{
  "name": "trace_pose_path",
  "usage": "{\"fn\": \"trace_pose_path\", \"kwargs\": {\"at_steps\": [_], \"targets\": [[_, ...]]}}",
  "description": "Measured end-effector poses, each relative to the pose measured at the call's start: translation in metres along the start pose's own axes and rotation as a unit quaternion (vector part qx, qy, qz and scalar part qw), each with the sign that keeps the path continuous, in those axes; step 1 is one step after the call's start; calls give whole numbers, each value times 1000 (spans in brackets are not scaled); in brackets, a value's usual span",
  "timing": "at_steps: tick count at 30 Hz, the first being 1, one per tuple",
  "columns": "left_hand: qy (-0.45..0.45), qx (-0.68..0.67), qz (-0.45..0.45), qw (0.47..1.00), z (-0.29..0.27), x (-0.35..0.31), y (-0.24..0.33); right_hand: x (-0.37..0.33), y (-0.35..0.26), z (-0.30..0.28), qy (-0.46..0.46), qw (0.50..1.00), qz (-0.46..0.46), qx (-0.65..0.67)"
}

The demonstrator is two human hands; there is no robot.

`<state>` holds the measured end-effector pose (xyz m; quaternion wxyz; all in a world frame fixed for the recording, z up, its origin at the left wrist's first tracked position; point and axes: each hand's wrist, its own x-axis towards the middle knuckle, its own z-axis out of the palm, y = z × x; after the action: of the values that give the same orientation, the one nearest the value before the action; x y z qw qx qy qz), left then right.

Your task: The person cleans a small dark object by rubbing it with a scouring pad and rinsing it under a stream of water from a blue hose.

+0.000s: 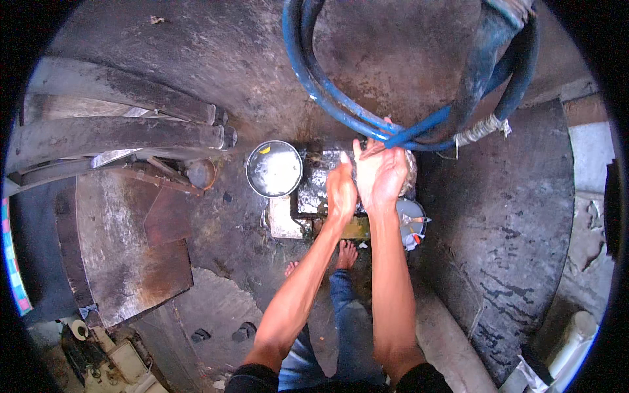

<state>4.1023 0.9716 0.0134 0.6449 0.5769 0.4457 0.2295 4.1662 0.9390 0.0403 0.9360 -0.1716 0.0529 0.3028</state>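
Note:
My left hand (pixel 342 190) is seen from its thumb side, with the thumb stretched out and the other fingers mostly out of sight. Beside it, slightly apart, my right hand (pixel 382 173) is turned palm up with its fingers spread. A coiled blue hose (pixel 357 118) hangs in front of its fingertips and partly covers them. Nothing held shows in either hand. Both hands are over a wet, dark slab (pixel 313 180). Left of them stands a round metal bowl (pixel 275 169) with a bright, watery surface. A rough stone-like lump (pixel 411 175) shows behind my right hand.
A grey bucket (pixel 411 213) with small items stands right of my right wrist. A pale block (pixel 285 219) lies below the bowl. Large pipes (pixel 124 134) and a leaning rusty board (pixel 131 249) are at left. Dark slippers (pixel 244 331) lie near my bare feet (pixel 347 255).

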Motion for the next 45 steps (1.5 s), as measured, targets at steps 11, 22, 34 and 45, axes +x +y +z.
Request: {"fn": "trace_pose_path", "kwargs": {"at_steps": [11, 22, 34, 45], "targets": [[-107, -137, -141, 975, -14, 12, 22, -10, -16, 5, -11, 997, 28, -67], [12, -221, -131, 966, -69, 58, 27, -58, -14, 10, -206, 290, -128, -926], [64, -25, 34, 997, -65, 20, 65, -46, -14, 15, -279, 166, -147, -934], [-238, 375, 433, 784, -43, 11, 52, -66, 8, -4, -354, -228, -68, -905]]}}
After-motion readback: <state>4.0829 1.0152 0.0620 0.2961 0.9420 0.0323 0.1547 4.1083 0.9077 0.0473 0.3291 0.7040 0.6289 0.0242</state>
